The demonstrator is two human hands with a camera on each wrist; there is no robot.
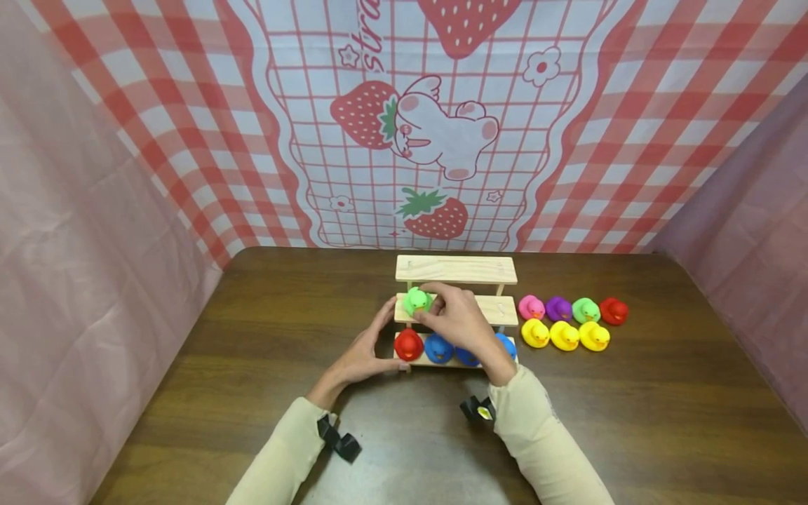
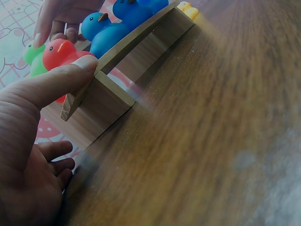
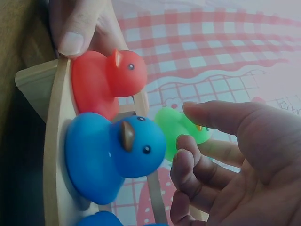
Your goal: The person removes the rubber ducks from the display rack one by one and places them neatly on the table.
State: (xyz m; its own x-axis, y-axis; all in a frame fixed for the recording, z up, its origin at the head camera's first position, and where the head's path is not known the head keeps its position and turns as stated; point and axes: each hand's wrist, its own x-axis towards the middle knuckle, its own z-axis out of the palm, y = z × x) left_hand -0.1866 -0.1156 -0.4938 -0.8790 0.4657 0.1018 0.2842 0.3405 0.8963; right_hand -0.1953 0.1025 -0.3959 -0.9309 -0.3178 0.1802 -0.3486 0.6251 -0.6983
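A three-step wooden stand (image 1: 456, 269) sits on the table. My right hand (image 1: 459, 317) pinches a green rubber duck (image 1: 417, 301) at the left end of its middle step; in the right wrist view the thumb lies against the duck (image 3: 171, 129). With my left hand (image 1: 362, 359) I grip the stand's left end, the thumb (image 2: 80, 70) on the lowest step's edge and the fingers beside it. A red duck (image 1: 408, 344) stands on the lowest step, then a row of blue ducks (image 1: 438, 348) partly hidden by my right hand and wrist.
Right of the stand, two rows of ducks stand on the brown table (image 1: 284, 308). Pink (image 1: 532, 307), purple (image 1: 559, 308), green (image 1: 586, 310) and red (image 1: 614, 311) ducks form the back row, with yellow ducks (image 1: 564, 336) in front. A strawberry-patterned cloth (image 1: 435, 140) hangs behind.
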